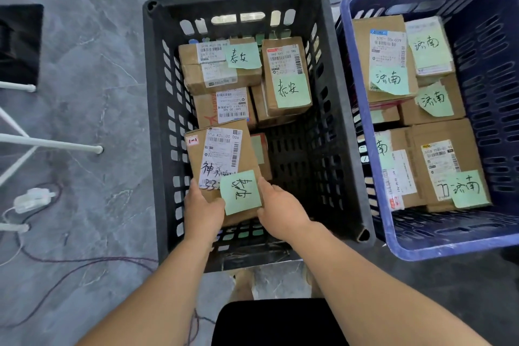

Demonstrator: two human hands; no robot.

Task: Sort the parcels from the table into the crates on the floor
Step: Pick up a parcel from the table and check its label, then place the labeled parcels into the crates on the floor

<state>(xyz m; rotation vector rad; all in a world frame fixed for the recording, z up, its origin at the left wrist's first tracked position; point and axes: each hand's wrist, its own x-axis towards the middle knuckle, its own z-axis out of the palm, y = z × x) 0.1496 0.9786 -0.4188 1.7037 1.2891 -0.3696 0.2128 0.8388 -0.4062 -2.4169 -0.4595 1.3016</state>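
Observation:
A brown cardboard parcel (219,154) with a white shipping label and a green sticky note sits low inside the black crate (345,109), at its near left side. My left hand (203,211) grips its near left corner and my right hand (280,212) grips its near right edge. Several other parcels with green notes (244,56) lie at the far end of the black crate. The crate's near right part shows bare floor grid.
A blue crate (502,132) stands right of the black one, touching it, filled with several parcels carrying green notes. White table legs (50,143), a power adapter (33,199) and cables lie on the grey floor at left.

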